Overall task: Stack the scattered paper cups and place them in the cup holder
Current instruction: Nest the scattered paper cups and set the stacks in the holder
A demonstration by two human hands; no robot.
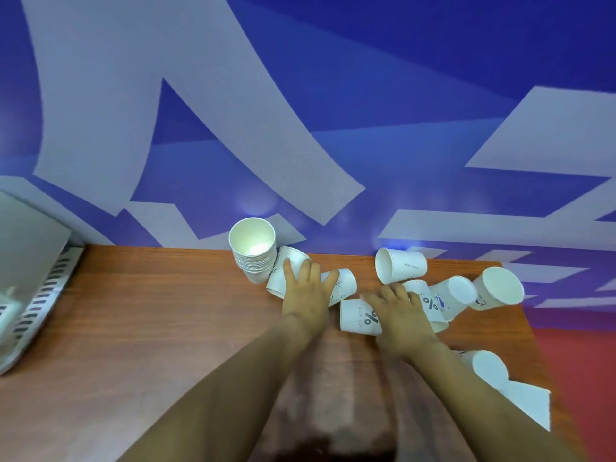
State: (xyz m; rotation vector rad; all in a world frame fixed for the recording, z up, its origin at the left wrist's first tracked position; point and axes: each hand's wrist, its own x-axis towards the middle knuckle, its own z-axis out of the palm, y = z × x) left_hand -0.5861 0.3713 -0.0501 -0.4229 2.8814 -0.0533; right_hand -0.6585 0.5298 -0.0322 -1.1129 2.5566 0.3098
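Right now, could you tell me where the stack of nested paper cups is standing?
In the head view, the stack of nested cups stands upright at the table's far edge against the blue wall, just left of the left hand.

White paper cups with dark percent signs and small lettering, reddish-brown wood-grain table, blue wall with broad pale grey-white shapes, red floor

A drinks corner in some office or public venue: a wooden counter strewn with paper cups, a metal drip tray at nine o'clock, a blue-and-white wall graphic at twelve.
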